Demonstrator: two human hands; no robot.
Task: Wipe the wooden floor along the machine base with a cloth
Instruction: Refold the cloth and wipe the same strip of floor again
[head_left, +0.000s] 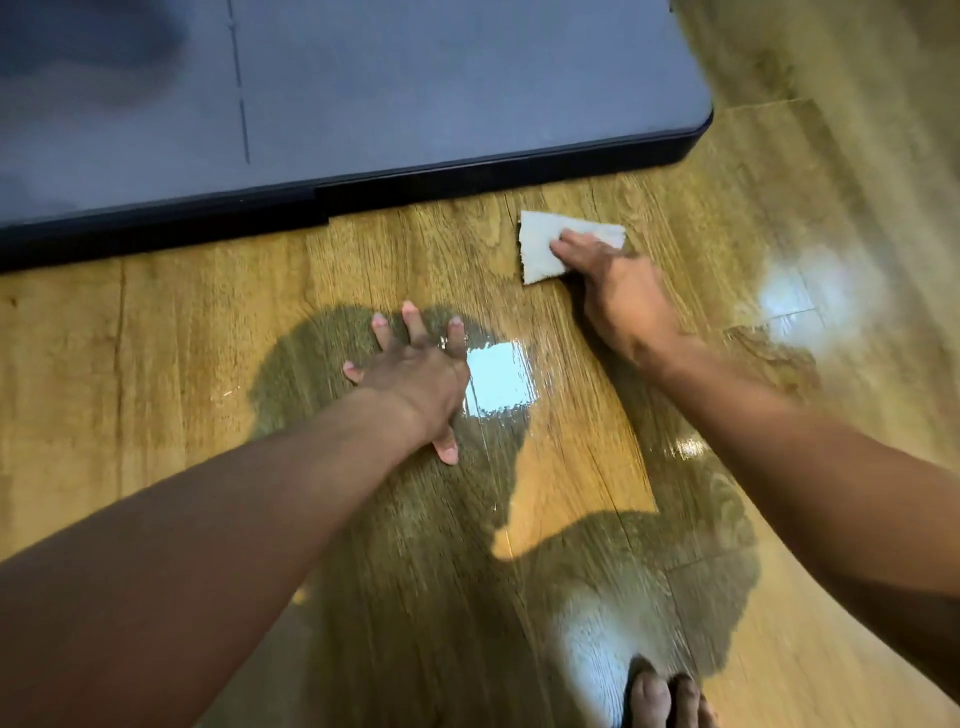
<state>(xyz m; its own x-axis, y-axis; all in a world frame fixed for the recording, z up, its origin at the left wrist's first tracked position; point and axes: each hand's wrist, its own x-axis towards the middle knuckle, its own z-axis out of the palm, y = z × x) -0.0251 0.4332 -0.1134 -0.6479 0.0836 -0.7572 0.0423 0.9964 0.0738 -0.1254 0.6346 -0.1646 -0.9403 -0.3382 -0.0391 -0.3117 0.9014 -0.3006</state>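
Observation:
A folded white cloth (543, 244) lies flat on the glossy wooden floor (208, 322), a short way in front of the machine base (467, 179), whose dark edge runs across the upper view. My right hand (613, 288) presses down on the cloth's right part, fingers lying on top of it. My left hand (410, 369) rests flat on the bare floor lower left of the cloth, its fingers spread and straight.
The grey machine body (363, 78) fills the top of the view, and its rounded corner (696, 130) ends at the upper right. Toes of a bare foot (665, 696) show at the bottom edge. Bright light reflections shine on the floor.

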